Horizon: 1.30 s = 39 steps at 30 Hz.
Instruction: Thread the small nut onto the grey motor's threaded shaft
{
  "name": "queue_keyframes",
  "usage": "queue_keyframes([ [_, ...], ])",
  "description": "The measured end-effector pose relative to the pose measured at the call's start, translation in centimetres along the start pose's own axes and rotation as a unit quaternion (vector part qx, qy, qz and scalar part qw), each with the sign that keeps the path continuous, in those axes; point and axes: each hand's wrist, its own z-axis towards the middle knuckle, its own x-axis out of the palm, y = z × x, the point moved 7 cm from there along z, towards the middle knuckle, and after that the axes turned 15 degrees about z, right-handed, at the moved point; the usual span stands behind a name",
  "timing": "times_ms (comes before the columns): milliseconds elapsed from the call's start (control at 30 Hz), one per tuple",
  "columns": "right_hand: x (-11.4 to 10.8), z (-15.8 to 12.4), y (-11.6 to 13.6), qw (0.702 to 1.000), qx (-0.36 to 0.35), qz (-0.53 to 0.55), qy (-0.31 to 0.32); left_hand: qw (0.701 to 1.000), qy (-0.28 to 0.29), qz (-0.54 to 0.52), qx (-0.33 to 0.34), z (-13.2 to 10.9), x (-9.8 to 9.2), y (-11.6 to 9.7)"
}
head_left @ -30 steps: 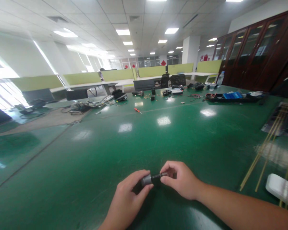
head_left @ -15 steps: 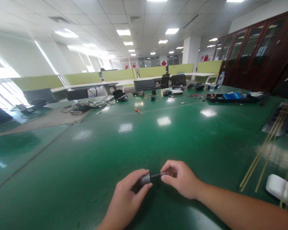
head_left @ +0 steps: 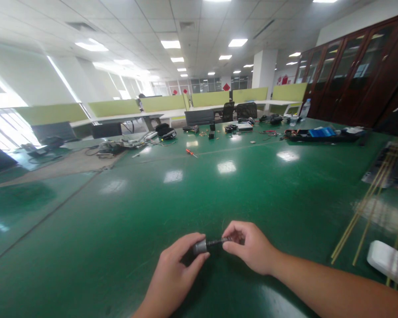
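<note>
Low in the head view, a short grey cylinder (head_left: 200,247) sits between the thumb and fingers of my left hand (head_left: 175,269). A thin dark rod (head_left: 215,242) sticks out from the cylinder's right end. My right hand (head_left: 252,249) pinches the rod's far end between thumb and fingertips, which cover its tip. The rod lies almost level, in line with the cylinder. Both hands are close to the green tabletop (head_left: 146,198); whether they rest on it I cannot tell.
A red-handled screwdriver (head_left: 191,153) lies farther back. At the right are thin yellowish sticks (head_left: 361,216) and a white rounded object (head_left: 389,263). Along the far side stand a black tray (head_left: 321,138), a plastic bottle (head_left: 305,109) and cluttered small parts.
</note>
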Motion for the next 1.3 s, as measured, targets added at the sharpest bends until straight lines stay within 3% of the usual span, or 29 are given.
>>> queue_keyframes([
  [1300,-0.51,0.30,-0.91,0.999,0.008,0.048,-0.012,1.000,-0.027,0.004,0.015,0.08,-0.34,0.27],
])
